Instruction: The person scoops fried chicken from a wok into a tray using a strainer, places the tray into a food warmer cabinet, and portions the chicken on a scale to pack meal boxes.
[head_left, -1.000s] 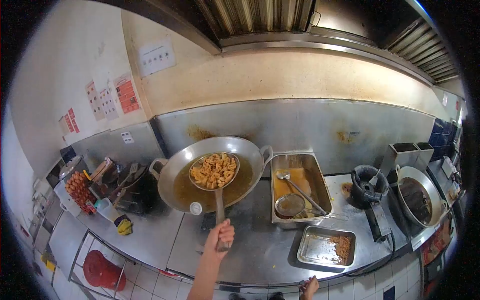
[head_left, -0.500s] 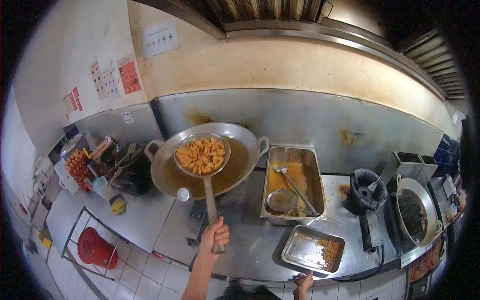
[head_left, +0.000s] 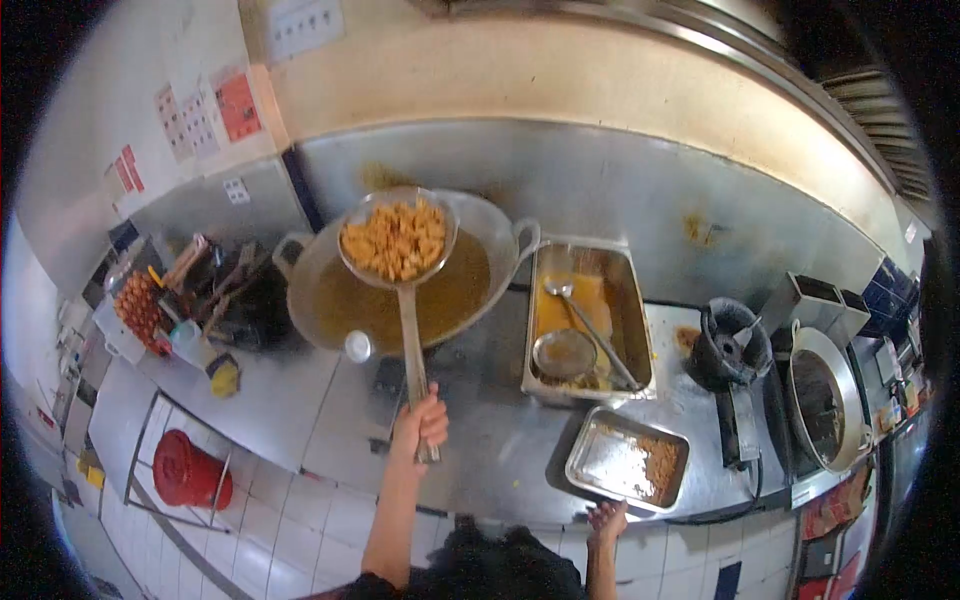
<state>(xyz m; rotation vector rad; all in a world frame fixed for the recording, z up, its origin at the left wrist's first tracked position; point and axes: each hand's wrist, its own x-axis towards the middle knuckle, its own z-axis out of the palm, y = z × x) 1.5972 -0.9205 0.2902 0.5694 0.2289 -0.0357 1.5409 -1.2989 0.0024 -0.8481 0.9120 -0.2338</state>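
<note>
My left hand [head_left: 420,427] is closed around the long handle of a skimmer [head_left: 412,335]. Its round mesh bowl is piled with golden-brown fried pieces [head_left: 393,240] and is held up above a large two-handled wok [head_left: 470,325] of brown oil. Low in the view, my right hand [head_left: 606,518] is at the near rim of a shallow metal tray [head_left: 615,465], with its fingers curled and its thumb by the edge. Brown crumbs [head_left: 658,468] lie in the tray's right side.
Behind the tray, a deep steel pan [head_left: 643,330] holds yellowish liquid, a ladle [head_left: 600,340] and a small strainer [head_left: 563,355]. To the right are a black burner [head_left: 728,345] and a second wok [head_left: 800,400]. A red bucket [head_left: 190,470] stands at lower left.
The camera view has tilted down, so the counter appears higher. The loaded skimmer has shifted slightly up and toward the wok's far left side. Both hands keep their places at handle and tray.
</note>
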